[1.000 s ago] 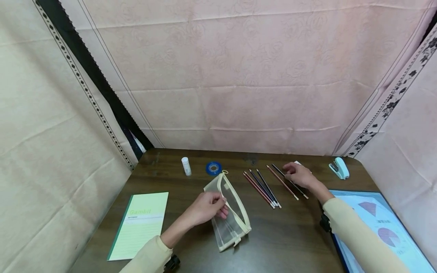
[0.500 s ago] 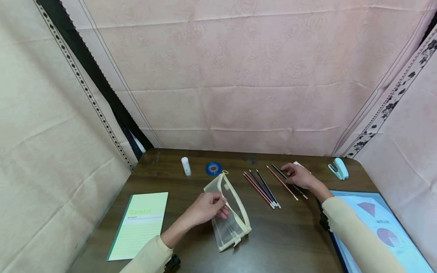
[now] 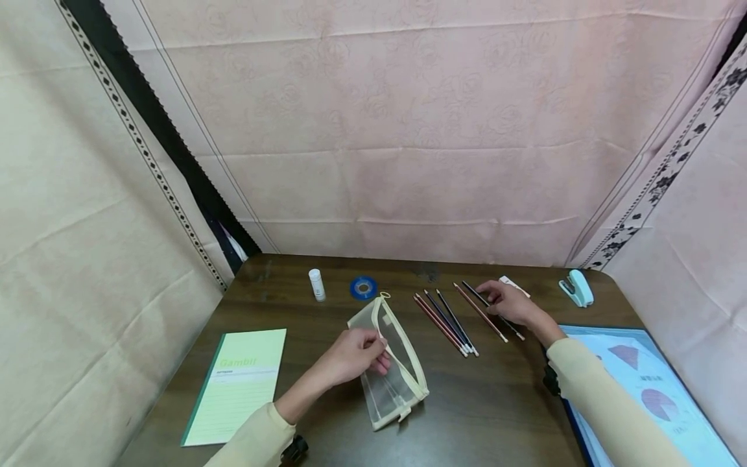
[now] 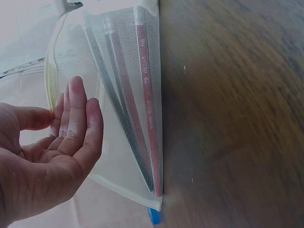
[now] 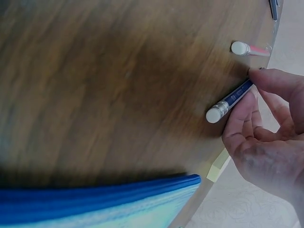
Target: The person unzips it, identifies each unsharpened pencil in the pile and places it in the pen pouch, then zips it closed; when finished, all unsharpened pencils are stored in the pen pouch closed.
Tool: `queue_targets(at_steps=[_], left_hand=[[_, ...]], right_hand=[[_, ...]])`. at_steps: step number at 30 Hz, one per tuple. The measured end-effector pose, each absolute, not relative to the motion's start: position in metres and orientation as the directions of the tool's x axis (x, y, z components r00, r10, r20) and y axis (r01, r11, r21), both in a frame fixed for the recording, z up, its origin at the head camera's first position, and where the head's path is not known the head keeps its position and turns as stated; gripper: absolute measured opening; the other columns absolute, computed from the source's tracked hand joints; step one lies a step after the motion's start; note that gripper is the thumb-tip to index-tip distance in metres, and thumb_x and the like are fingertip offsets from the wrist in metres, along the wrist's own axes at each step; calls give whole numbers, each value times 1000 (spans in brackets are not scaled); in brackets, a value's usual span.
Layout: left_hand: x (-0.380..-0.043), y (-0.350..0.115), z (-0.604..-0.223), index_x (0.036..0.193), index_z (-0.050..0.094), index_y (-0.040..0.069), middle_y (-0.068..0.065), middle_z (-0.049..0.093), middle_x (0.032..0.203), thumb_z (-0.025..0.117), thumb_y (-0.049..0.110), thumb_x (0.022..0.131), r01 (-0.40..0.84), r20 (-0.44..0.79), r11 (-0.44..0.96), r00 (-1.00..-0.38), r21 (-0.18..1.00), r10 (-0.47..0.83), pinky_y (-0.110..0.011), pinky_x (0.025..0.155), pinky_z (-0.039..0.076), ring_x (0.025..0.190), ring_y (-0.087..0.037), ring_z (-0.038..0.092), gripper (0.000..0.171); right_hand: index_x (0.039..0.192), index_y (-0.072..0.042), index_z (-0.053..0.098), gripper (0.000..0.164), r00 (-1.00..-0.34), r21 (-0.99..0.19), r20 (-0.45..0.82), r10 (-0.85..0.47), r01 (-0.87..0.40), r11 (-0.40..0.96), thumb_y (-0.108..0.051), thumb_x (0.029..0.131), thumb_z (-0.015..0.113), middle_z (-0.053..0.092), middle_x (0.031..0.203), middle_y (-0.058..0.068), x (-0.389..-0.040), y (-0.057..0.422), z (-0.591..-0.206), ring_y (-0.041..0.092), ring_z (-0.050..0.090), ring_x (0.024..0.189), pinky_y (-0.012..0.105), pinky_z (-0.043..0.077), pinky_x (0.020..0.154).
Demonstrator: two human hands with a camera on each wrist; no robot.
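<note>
My left hand (image 3: 350,355) pinches the zipped edge of a cream mesh pencil case (image 3: 397,389), which stands tilted on the desk. Through the mesh in the left wrist view, several red and dark pencils (image 4: 147,90) show inside. Over at the right, my right hand (image 3: 510,303) has thumb and fingers on either side of a dark pencil (image 5: 237,92) with a white eraser end, lying on the desk. Left of it lies a red pencil (image 3: 481,312). Between case and right hand lies a loose group of red and dark pencils (image 3: 446,322).
A glue stick (image 3: 317,285) and a blue tape roll (image 3: 364,287) are behind the case. At left lies a green notebook (image 3: 236,389). A small white block (image 3: 513,285), a mint stapler (image 3: 578,288) and a blue folder (image 3: 642,383) are at right.
My right hand has shifted slightly left over the dark pencil, with its fingers spreading a little and more of the white block showing. The left hand and case stay put.
</note>
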State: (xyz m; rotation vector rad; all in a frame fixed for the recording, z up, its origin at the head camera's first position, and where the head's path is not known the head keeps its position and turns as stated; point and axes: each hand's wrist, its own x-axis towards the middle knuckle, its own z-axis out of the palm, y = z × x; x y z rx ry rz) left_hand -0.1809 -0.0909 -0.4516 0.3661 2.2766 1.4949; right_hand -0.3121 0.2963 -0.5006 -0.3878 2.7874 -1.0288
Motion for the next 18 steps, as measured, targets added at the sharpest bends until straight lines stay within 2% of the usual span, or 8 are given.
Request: queue_targets(at_steps=[18], left_hand=[[-182,-93,-456,89,67,7,-7,72,83,49,24,101,31,-161,406,-888,913,430,-35,72,60,73,-22,73,28]], right_hand=[[121,-6,60,39,-963,-592,-59,-261,-177,787,0,83,66,61,84,8,-310,293,-498,17,52,72,29,43,64]])
